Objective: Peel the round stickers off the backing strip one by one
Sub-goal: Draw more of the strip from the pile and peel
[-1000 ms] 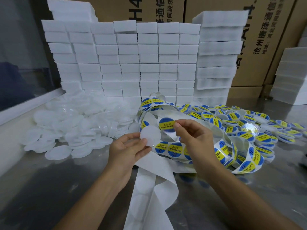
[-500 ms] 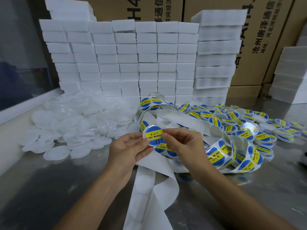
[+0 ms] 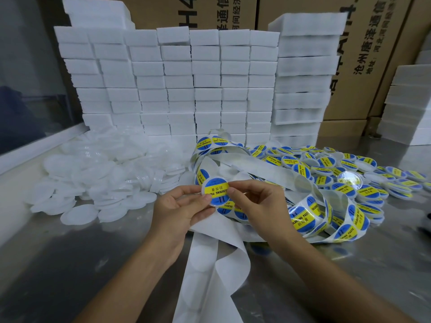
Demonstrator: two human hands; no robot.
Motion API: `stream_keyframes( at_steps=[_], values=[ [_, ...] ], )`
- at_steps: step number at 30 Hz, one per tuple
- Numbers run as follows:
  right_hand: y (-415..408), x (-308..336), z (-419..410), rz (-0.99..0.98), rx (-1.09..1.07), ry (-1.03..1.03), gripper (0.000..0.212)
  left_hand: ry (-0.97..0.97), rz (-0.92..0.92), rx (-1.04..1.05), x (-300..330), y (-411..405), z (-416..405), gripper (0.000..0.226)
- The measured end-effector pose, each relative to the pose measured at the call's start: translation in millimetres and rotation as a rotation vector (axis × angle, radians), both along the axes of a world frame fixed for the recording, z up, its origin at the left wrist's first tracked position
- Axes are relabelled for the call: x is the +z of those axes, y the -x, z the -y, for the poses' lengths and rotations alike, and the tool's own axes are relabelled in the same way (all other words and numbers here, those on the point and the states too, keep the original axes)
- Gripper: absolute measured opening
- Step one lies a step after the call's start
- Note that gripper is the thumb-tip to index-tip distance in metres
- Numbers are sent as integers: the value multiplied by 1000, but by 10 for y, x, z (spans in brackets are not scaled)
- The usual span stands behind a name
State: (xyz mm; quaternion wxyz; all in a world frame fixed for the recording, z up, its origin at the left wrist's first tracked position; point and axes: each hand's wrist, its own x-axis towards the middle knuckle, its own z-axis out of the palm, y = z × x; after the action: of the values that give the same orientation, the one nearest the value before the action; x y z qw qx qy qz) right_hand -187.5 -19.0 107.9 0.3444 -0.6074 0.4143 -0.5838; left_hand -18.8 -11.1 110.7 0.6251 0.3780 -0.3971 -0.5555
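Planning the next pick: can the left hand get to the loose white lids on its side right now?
Probably not yet: the left hand pinches the stickered lid together with the right hand. The way to the white lid pile itself looks unobstructed.

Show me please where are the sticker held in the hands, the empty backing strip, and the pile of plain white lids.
sticker (image 3: 215,190): head view, yellow band at its middle.
empty backing strip (image 3: 200,276): head view, bare white part hanging toward the camera.
plain white lids (image 3: 93,169): head view, middle of the pile.

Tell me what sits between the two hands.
In the head view, a round blue-and-yellow sticker on a white disc sits between left hand and right hand, both pinching it.
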Motion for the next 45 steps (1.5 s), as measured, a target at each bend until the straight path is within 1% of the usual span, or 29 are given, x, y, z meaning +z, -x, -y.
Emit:
stream_keyframes(
  at_steps=[8, 11, 13, 15, 17, 18, 20, 22, 25, 26, 28, 31, 33, 35, 37, 40, 42, 43, 45],
  values=[
    [-21, -54, -21, -333, -233, 354, 11, 34, 16, -1, 16, 24, -29, 38],
    [-20, -50, -10, -351, -282, 432, 12, 34, -20, -33, 20, 39, -30, 42],
    [-22, -49, -11, -342, -305, 441, 15, 28, -52, -56, 21, 47, -28, 45],
    [-38, -67, -12, -346, -294, 420, 25, 34, -76, -82, 15, 49, -28, 41],
    [-59, -71, -32, -289, -208, 304, 42, 54, -87, -111, 5, 49, -33, 35],
    [-61, -69, -35, -266, -163, 246, 46, 67, -81, -129, 0, 47, -35, 33],
    [-64, -82, -37, -278, -120, 188, 48, 95, -42, -165, 1, 43, -42, 33],
    [-79, -74, -47, -259, -103, 148, 44, 107, -14, -177, 4, 40, -47, 33],
    [-59, -8, -28, -91, -105, 105, 16, 123, -9, -211, 6, 78, -67, 29],
    [-38, 4, -18, -62, -113, 103, 16, 133, 4, -229, 9, 97, -75, 28],
    [-9, 19, -13, -60, -120, 98, 23, 147, 45, -244, 21, 124, -85, 24],
    [-29, 32, -44, -30, -43, 62, 28, 171, 89, -222, 52, 95, -88, 17],
    [-70, 32, -72, -44, -45, 24, 43, 206, 132, -228, 68, 67, -92, 13],
    [-72, 13, -63, -79, -100, -3, 58, 246, 204, -245, 60, 70, -101, 16],
    [-44, 17, -45, -99, -143, -14, 64, 265, 269, -258, 57, 80, -106, 21],
    [-18, 38, -29, -77, -85, 6, 55, 255, 285, -268, 61, 74, -104, 23],
    [-8, 34, -23, -62, -38, 3, 46, 241, 286, -234, 60, 69, -97, 25],
    [-1, 27, -18, -61, -22, -1, 37, 232, 292, -201, 57, 70, -88, 24],
    [7, 18, -29, -64, 32, 6, 12, 200, 290, -119, 46, 56, -64, 16]
  ],
)
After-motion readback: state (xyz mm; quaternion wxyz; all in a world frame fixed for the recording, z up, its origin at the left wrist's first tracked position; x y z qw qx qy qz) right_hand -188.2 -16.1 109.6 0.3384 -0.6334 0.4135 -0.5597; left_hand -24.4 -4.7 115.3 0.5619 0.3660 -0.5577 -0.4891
